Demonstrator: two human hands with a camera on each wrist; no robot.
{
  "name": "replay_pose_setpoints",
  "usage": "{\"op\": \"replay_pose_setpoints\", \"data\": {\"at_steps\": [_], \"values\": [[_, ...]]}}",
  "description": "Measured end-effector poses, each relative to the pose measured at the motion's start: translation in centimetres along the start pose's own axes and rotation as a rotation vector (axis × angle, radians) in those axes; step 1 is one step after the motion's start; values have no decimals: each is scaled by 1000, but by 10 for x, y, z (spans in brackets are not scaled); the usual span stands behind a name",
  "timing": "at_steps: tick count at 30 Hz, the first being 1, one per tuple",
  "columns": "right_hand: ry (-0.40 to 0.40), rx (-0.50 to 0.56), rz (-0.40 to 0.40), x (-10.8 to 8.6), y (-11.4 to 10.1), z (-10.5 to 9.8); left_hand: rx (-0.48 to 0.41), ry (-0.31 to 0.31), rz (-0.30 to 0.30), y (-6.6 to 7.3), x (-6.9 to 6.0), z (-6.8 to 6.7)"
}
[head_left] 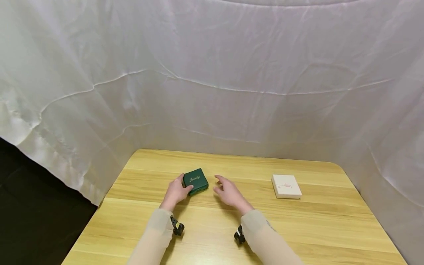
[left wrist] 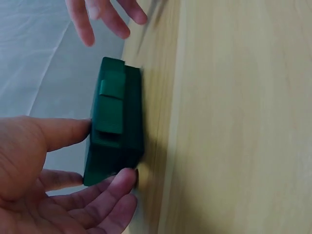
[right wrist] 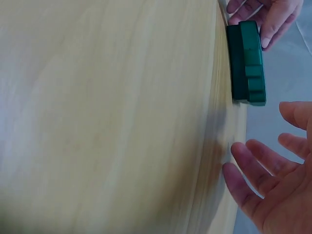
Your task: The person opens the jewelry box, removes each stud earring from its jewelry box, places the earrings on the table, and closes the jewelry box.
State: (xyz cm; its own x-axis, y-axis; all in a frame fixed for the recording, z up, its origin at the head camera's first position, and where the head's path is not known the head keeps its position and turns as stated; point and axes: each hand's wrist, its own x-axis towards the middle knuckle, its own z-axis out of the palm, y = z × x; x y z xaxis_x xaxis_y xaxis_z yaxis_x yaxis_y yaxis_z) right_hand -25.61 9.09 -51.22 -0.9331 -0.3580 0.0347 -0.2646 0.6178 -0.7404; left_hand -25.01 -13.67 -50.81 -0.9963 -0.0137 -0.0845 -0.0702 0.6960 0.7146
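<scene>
Green box (head_left: 194, 179) between the hands, on or just above the table (head_left: 212, 232); lid near-square, no clear long axis. Left hand (head_left: 176, 190) nearer, gripping its left side. Right hand (head_left: 228, 191) loose, holding nothing, apart, right of the box.

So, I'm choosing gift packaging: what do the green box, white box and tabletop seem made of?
Green box: probably smooth card, given flat faces and crisp edges; the ribbed band looks like fabric. White box: likely matte card, showing no glare. Tabletop: satiny wood or laminate, from its grain and sheen.
</scene>
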Motion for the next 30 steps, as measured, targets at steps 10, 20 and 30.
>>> {"op": "replay_pose_setpoints", "data": {"at_steps": [10,20,30], "values": [[-13,68,20,8,-6,12,-29,-51,33,2,-3,0],[-10,76,54,10,-8,12,-74,-80,109,4,-3,4],[-45,142,57,-4,-5,7,-67,-130,183,9,-16,3]]}}
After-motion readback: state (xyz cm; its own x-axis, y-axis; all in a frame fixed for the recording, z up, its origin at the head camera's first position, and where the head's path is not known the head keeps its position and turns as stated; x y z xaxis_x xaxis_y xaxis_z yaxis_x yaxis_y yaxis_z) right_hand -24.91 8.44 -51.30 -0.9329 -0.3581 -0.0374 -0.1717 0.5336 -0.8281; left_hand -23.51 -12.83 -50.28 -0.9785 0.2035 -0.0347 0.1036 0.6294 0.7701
